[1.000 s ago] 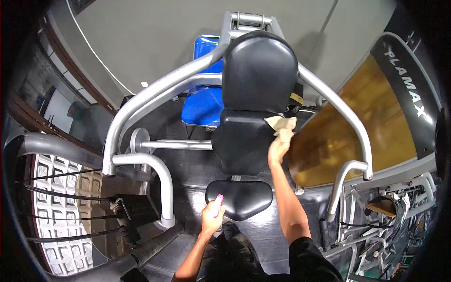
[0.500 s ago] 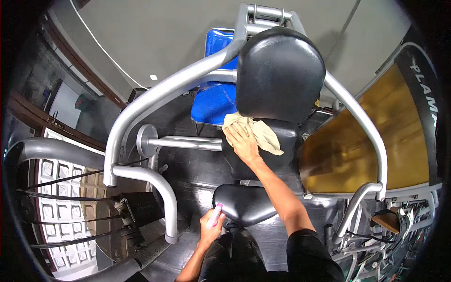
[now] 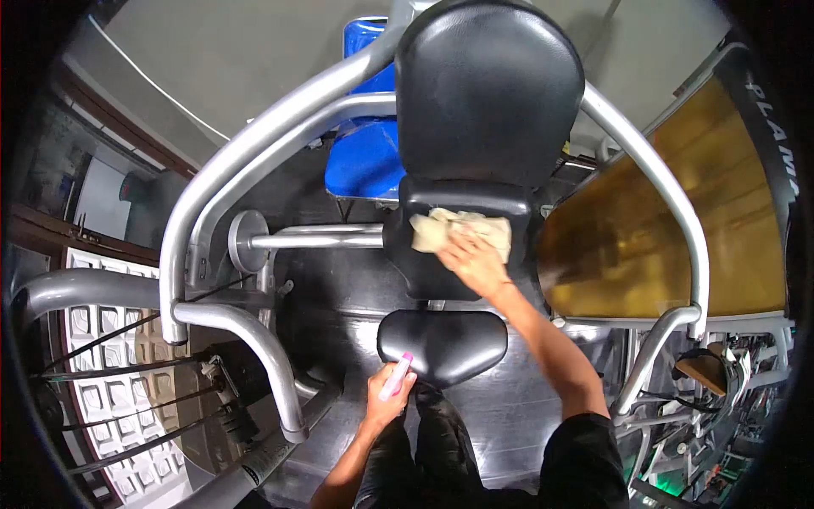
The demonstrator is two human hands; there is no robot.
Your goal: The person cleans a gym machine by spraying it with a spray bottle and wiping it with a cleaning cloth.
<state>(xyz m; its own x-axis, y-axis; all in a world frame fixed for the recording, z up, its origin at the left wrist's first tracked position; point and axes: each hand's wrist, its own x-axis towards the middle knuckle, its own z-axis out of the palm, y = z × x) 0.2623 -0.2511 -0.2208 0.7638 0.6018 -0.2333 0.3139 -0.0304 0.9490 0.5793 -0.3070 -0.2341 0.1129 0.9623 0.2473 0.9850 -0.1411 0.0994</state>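
Note:
My right hand [image 3: 477, 264] presses a cream cloth [image 3: 487, 227] against the black padded seat [image 3: 441, 284] of a gym machine, its fingers spread over the bunched fabric. Above the seat rises the black backrest [image 3: 490, 93]. Lower down, my left hand [image 3: 388, 395] is closed around a slim pale bottle [image 3: 393, 387] with a pink top, tilted up to the right. That hand is beside a smaller black pad [image 3: 458, 343] close to my legs. Its fingers hide part of the bottle.
Curved silver bars [image 3: 254, 140] frame the seat on both sides. A blue chair [image 3: 366, 159] stands behind the machine. To the right is a gold-brown panel [image 3: 670, 212] with a black edge; a round-ended silver bar [image 3: 326, 237] sticks out left of the seat.
My right hand and the cloth have moved from the seat's rear left edge toward its middle right. The view has shifted lower. My left hand keeps its hold on the bottle.

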